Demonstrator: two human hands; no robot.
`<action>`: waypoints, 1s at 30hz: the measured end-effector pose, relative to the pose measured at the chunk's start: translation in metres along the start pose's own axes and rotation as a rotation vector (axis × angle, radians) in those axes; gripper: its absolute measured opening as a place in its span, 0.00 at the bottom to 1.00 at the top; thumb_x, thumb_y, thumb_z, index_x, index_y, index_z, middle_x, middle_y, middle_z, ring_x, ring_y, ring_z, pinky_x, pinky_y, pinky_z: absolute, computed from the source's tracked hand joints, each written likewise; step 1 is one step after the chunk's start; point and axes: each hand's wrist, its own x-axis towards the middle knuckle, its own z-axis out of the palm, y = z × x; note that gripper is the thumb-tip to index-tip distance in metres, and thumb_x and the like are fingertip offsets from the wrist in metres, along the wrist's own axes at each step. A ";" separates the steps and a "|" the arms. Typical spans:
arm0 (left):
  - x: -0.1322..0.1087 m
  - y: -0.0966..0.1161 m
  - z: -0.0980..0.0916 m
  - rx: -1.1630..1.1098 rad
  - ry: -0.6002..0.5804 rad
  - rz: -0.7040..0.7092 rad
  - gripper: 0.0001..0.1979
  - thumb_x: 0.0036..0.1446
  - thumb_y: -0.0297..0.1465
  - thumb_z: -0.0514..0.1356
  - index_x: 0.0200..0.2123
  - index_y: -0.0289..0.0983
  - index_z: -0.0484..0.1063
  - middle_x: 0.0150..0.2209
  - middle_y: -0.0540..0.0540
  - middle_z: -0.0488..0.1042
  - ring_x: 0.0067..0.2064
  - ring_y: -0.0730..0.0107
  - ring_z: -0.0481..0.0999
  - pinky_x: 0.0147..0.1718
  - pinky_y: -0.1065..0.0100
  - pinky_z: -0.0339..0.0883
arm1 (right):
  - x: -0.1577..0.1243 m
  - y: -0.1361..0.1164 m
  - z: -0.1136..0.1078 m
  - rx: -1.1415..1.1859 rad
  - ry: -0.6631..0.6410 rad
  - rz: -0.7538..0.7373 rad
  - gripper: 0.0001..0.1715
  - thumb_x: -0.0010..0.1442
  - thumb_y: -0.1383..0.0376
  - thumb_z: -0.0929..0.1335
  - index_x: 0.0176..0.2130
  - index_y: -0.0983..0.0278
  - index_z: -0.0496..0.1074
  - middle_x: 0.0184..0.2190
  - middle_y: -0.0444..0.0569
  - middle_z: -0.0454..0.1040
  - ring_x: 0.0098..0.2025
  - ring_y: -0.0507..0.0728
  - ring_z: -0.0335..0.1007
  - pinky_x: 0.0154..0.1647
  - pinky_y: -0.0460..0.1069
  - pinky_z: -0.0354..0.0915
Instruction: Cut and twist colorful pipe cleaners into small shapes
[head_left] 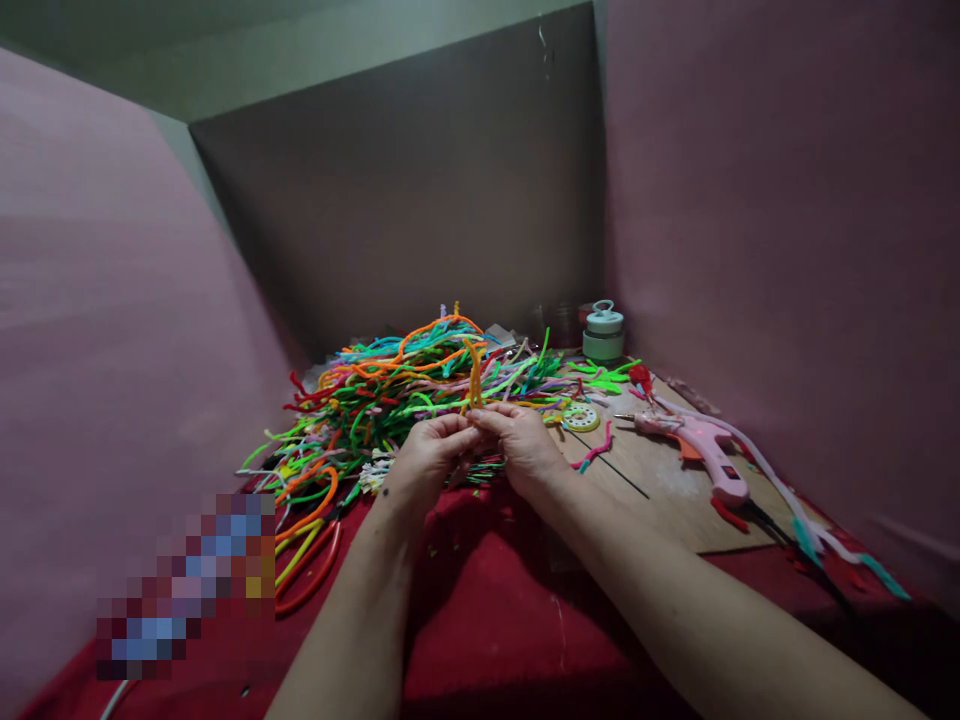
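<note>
Between the fingertips of my two hands stands an orange-yellow pipe cleaner (475,375), bent into upright strands. My left hand (439,450) pinches its lower end from the left. Touching it from the other side, my right hand (521,440) also has thumb and forefinger pressed together on the base. The exact grip point is partly hidden by the fingers. Just behind both hands lies a large tangled heap of pipe cleaners (390,390) in green, orange, red, white and other colours.
On the right, a pink hot glue gun (701,450) with a cord lies on a wooden board (675,520). Near it are a round yellow-rimmed dial (581,417) and a pink pipe cleaner piece (598,447). A mint-green lidded jar (603,335) stands behind. Red cloth (487,630) covers the table; panels enclose three sides.
</note>
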 end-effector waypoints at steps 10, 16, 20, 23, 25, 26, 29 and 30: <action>0.000 -0.002 0.002 -0.138 -0.086 -0.038 0.11 0.46 0.35 0.63 0.26 0.35 0.64 0.19 0.56 0.62 0.15 0.85 0.58 0.12 0.80 0.50 | 0.000 -0.002 0.000 0.180 0.010 0.046 0.11 0.35 0.70 0.73 0.23 0.67 0.69 0.19 0.42 0.71 0.21 0.47 0.63 0.22 0.44 0.58; 0.001 -0.002 0.002 -0.079 -0.055 -0.060 0.13 0.44 0.37 0.64 0.25 0.35 0.65 0.19 0.56 0.64 0.14 0.84 0.58 0.12 0.78 0.51 | 0.003 -0.002 -0.002 0.160 0.012 0.071 0.13 0.33 0.69 0.74 0.22 0.67 0.68 0.18 0.41 0.70 0.20 0.48 0.63 0.23 0.44 0.59; 0.000 0.004 0.001 0.174 0.222 0.047 0.15 0.42 0.40 0.64 0.25 0.34 0.68 0.15 0.56 0.63 0.13 0.83 0.57 0.11 0.78 0.48 | 0.004 -0.006 -0.004 -0.012 0.002 0.034 0.15 0.32 0.64 0.75 0.22 0.68 0.70 0.16 0.42 0.70 0.19 0.48 0.61 0.23 0.45 0.57; -0.002 0.009 0.000 0.094 0.233 0.155 0.14 0.41 0.37 0.66 0.31 0.34 0.71 0.20 0.54 0.68 0.17 0.83 0.61 0.14 0.78 0.52 | 0.003 -0.009 -0.005 -0.135 -0.033 0.046 0.16 0.32 0.62 0.75 0.20 0.69 0.71 0.15 0.43 0.69 0.18 0.48 0.60 0.23 0.46 0.56; -0.003 0.011 -0.003 -0.029 0.164 0.158 0.14 0.41 0.34 0.66 0.32 0.34 0.72 0.21 0.53 0.69 0.18 0.83 0.62 0.16 0.78 0.54 | 0.001 -0.011 -0.005 -0.192 -0.079 0.088 0.16 0.31 0.62 0.75 0.19 0.69 0.70 0.14 0.43 0.68 0.18 0.47 0.60 0.23 0.46 0.55; -0.003 0.011 -0.005 -0.080 0.129 0.136 0.13 0.42 0.33 0.66 0.31 0.34 0.72 0.21 0.53 0.68 0.18 0.83 0.62 0.17 0.78 0.54 | 0.001 -0.011 -0.006 -0.211 -0.108 0.120 0.16 0.31 0.61 0.76 0.19 0.69 0.70 0.14 0.43 0.68 0.17 0.47 0.59 0.23 0.46 0.55; -0.005 0.012 -0.012 -0.150 0.033 0.051 0.10 0.42 0.31 0.66 0.29 0.33 0.71 0.19 0.54 0.66 0.18 0.83 0.62 0.17 0.78 0.54 | 0.000 -0.013 -0.008 -0.242 -0.191 0.211 0.17 0.29 0.62 0.76 0.19 0.69 0.70 0.15 0.43 0.69 0.18 0.48 0.61 0.24 0.46 0.56; -0.005 0.012 -0.014 -0.149 0.007 0.037 0.09 0.42 0.30 0.66 0.28 0.33 0.71 0.19 0.53 0.66 0.18 0.83 0.62 0.17 0.78 0.54 | 0.001 -0.013 -0.008 -0.247 -0.211 0.230 0.17 0.29 0.62 0.76 0.19 0.69 0.70 0.15 0.43 0.69 0.19 0.48 0.62 0.24 0.46 0.56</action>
